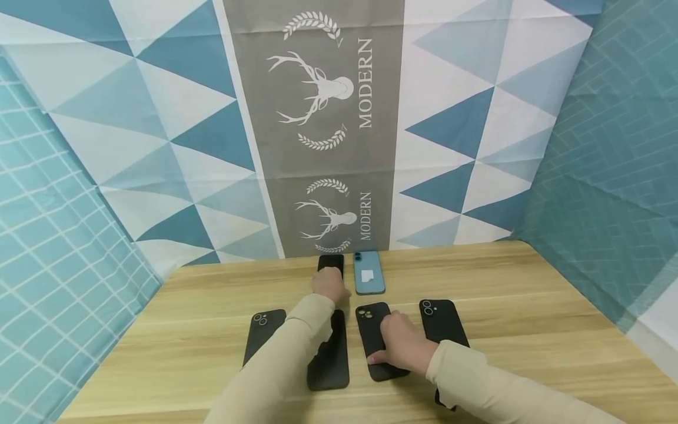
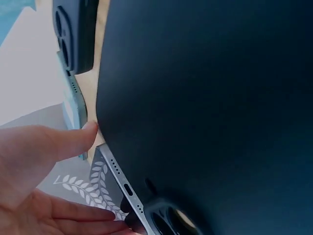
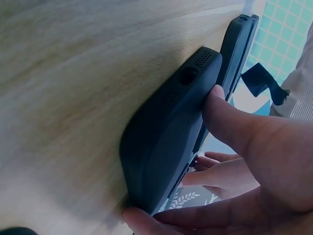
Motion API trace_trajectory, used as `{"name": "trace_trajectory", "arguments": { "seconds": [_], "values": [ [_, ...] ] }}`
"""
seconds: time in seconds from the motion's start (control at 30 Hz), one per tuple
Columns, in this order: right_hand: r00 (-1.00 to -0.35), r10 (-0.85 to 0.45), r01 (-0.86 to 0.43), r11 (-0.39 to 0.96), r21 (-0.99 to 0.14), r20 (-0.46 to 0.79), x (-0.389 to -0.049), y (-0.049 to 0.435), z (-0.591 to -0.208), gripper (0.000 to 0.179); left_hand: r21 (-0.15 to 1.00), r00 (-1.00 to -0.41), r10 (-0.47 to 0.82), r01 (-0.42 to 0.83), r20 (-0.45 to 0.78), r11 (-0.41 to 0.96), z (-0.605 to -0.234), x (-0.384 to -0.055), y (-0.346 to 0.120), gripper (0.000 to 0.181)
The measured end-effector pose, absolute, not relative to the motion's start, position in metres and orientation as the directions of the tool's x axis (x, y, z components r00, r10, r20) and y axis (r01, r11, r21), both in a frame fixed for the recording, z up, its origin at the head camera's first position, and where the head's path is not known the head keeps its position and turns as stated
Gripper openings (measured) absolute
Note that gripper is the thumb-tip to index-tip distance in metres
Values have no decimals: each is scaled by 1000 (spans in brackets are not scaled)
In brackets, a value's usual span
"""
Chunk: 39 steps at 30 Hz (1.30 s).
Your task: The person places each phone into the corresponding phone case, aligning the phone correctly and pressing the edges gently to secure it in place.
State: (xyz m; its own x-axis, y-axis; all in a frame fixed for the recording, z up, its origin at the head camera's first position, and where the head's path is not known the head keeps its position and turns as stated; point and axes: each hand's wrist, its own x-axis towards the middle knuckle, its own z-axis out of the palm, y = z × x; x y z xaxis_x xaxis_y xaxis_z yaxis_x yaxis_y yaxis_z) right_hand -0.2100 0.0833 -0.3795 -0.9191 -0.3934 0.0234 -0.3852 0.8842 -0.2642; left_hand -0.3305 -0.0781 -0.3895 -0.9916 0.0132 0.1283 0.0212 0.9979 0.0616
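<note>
In the head view my left hand (image 1: 329, 285) reaches over a dark phone (image 1: 331, 261) at the back of the table, gripping it by its sides. Its silver bottom edge with a charging port shows in the left wrist view. My right hand (image 1: 405, 343) holds a black phone case (image 1: 373, 333) on the table, thumb on one long edge and fingertips on the other. In the right wrist view this case (image 3: 166, 132) shows its port cutout and speaker holes. Another black phone case (image 1: 329, 362) lies under my left forearm, partly hidden by it.
A light blue phone (image 1: 369, 274) with a white label lies at the back. On the left is a dark cased phone (image 1: 265, 330), partly behind my sleeve; another (image 1: 445, 324) lies on the right, partly covered by my right arm. Patterned cloth (image 1: 339, 147) rises behind the wooden table (image 1: 508, 282).
</note>
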Motion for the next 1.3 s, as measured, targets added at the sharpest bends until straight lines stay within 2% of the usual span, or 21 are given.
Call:
{"name": "trace_trajectory", "arguments": {
  "seconds": [0.1,0.2,0.53,0.67,0.77,0.9,1.0,1.13,1.3],
  "values": [
    [-917,-396,-391,879,-274,39,-210,83,-380,60,7,-990,19,20,141,1000,-392,-335,-77,35],
    [-917,-395,-393,873,-288,55,-210,84,-379,59,-7,-986,55,54,157,998,-390,-337,-77,22],
    [-919,-386,-391,879,-273,73,-209,85,-382,60,73,-976,158,171,151,983,-383,-332,-85,22],
    [-924,-378,-378,887,-263,55,-210,85,-384,62,178,-971,184,210,154,961,-379,-332,-94,33],
    [-925,-378,-377,886,-269,50,-211,85,-384,62,306,-973,171,211,153,928,-372,-332,-101,36],
    [-923,-380,-380,882,-279,55,-213,86,-383,60,442,-981,125,180,151,879,-362,-331,-113,21],
    [-928,-369,-365,880,-305,45,-213,87,-382,57,515,-985,84,150,150,844,-358,-332,-123,17],
    [-939,-345,-326,881,-344,5,-214,89,-381,58,614,-990,-3,85,141,785,-359,-334,-138,30],
    [-946,-320,-277,881,-384,-52,-215,89,-378,65,643,-987,-80,27,137,766,-369,-337,-156,43]
  ]
}}
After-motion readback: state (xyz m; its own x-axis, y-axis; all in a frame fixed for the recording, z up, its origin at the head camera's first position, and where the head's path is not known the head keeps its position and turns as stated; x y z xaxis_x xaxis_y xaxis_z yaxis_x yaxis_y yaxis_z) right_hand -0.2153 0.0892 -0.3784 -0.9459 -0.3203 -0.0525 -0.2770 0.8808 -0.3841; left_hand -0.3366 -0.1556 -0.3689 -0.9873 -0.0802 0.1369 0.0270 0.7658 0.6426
